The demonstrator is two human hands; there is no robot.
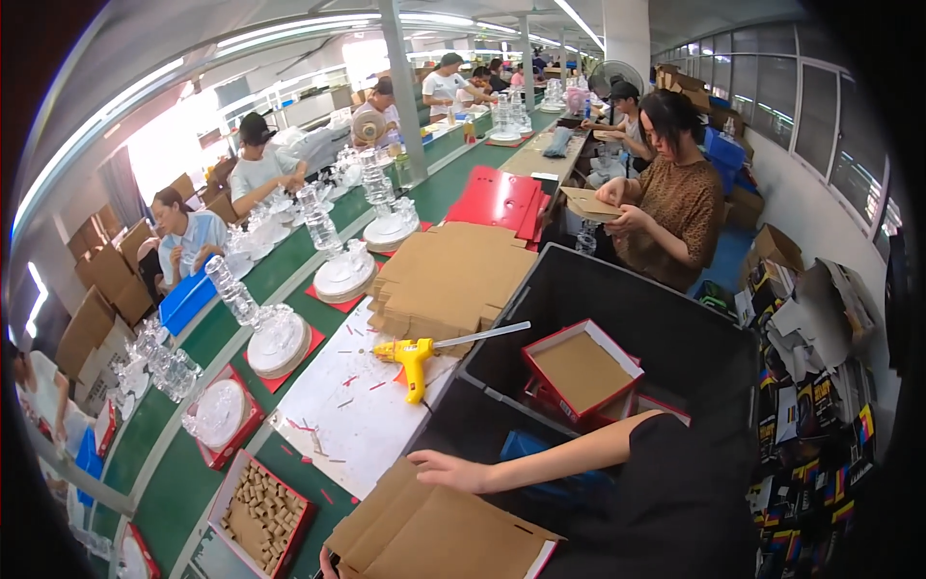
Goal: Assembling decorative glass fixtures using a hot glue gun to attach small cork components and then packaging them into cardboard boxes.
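Brown cardboard box [449,531] low in the view, just below the near end of a white board [333,410] on the long green table [439,179]; broad brown face upward, pale edging at its right end. Right hand [451,471], bare forearm out of a black sleeve [685,482], lies over the box's far edge near the upper left corner, fingers extended and slightly apart, not closed around it. Left hand [329,565]: only a little shows at the box's left edge; cannot tell whether it is gripping. On the board, toward its right edge, a yellow glue gun [415,367] on its side, pale stick [482,335] projecting to the right; small red scraps scattered left of it. Flat cardboard stack [453,275] at the board's far end, red sheets [497,201] beyond. Left of the box, on the table, a red-sided tray [307,526] holding many short brown tubes [262,507]. Black bin [666,309] along the table's right edge, shallow red-edged boxes [584,372] inside. Farther along that same edge, a co-worker in a patterned top [675,198] holds a brown card piece [590,204] with both hands.
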